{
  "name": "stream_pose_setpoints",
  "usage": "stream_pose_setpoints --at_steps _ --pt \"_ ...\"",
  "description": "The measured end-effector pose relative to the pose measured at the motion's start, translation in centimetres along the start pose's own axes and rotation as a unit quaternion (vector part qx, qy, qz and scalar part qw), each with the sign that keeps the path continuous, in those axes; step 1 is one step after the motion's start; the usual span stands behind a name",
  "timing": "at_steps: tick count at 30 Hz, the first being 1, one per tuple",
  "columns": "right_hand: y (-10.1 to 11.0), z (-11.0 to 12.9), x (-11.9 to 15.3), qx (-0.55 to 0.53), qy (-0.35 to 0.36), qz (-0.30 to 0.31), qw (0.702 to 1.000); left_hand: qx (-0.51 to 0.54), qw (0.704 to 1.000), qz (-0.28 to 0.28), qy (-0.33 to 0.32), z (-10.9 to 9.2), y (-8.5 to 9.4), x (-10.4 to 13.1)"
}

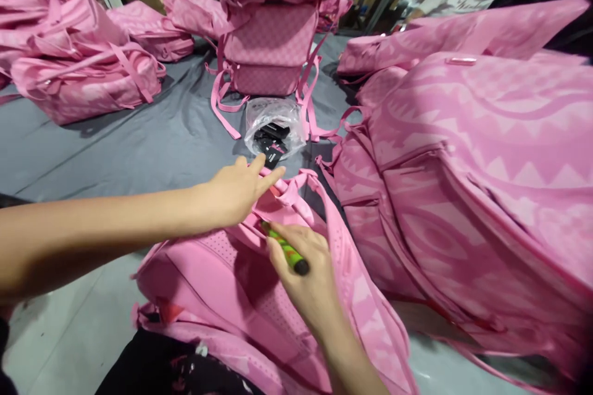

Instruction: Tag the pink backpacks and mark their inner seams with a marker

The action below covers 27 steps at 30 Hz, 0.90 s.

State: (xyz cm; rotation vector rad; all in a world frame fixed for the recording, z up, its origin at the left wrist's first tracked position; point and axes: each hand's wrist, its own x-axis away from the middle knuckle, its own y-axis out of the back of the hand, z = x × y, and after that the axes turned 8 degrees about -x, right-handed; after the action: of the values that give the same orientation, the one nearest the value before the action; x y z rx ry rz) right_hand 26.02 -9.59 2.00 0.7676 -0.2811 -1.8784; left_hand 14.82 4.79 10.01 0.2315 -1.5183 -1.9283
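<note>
My right hand [303,271] is closed around a thick green marker [288,250] with orange markings and a black end. The marker's far tip is at the upper back of a pink backpack [199,271], which lies in front of me with its padded, perforated back panel up. Above the backpack's top edge, my left hand [238,188] reaches in from the left, thumb and index finger spread apart. Its fingertips are beside a black tag [272,157] at the mouth of a clear plastic bag [273,110] with several black tags. Whether they touch the tag is unclear.
A large pink backpack [417,197] stands close on the right. A checkered pink backpack [273,34] rises beyond the plastic bag. More pink bags [92,74] are piled at the left on the grey cloth-covered table [139,154]. Another person is partly visible at the upper right.
</note>
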Motion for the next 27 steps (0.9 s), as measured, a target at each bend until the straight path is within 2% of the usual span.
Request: stream_pose_setpoints --at_steps 3,7,11,13,22,27 --pt "-1.7 0.2 -0.1 -0.05 0.013 -0.047 0.998 -0.007 1.0 -0.009 -0.009 0.2 -0.3 0.0" --pt "-2.4 -0.1 0.3 -0.057 0.02 -0.063 0.996 -0.016 0.999 0.037 -0.019 0.0 0.2 -0.5" --pt "-2.3 -0.6 0.5 -0.063 0.016 -0.075 0.995 -0.051 0.997 0.055 0.01 -0.7 0.9 -0.8" --pt "-2.2 -0.8 0.5 -0.072 0.013 -0.072 0.995 -0.05 0.997 0.062 0.001 -0.7 1.0 -0.9" --pt "-0.6 -1.5 0.4 -0.066 0.003 -0.043 0.997 0.013 0.995 0.084 -0.043 1.0 0.8 -1.5" --pt "-0.8 -1.1 0.2 -0.065 0.005 -0.033 0.997 0.025 0.997 0.071 -0.01 1.1 0.5 -1.3"
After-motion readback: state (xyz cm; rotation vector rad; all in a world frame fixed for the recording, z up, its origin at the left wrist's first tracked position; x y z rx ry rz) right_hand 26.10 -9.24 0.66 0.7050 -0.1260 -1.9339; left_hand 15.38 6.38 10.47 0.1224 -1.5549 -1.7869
